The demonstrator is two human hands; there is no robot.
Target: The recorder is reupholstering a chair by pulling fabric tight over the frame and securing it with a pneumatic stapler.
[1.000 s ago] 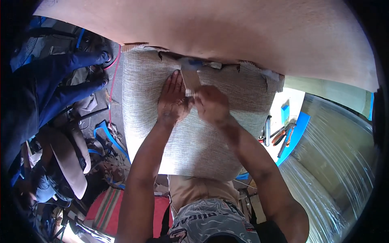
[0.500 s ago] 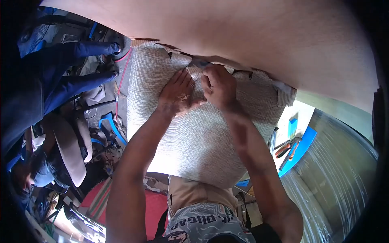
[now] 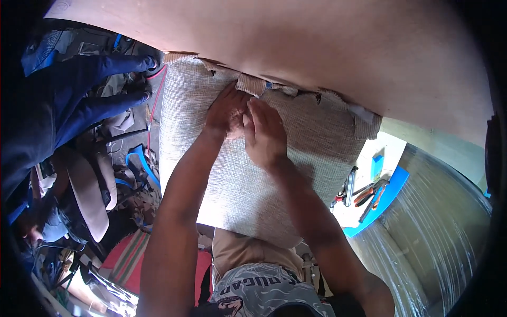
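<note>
the woven beige fabric (image 3: 248, 174) lies stretched over a padded piece below a tan wooden panel (image 3: 296, 47), its frayed top edge tucked against that panel. the left hand (image 3: 226, 110) presses flat with fingers spread near the fabric's top edge, and the right hand (image 3: 264, 132) lies just beside it, touching it, open and palm down. pliers (image 3: 369, 194) rest on a blue tray (image 3: 391, 193) to the right.

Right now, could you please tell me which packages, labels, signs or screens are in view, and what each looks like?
Clear plastic wrap: lower right, stretched shiny over a big rounded thing.
Printed patch: bottom centre on grey clothing, dark marks, partly hidden.
No signs or screens show.
</note>
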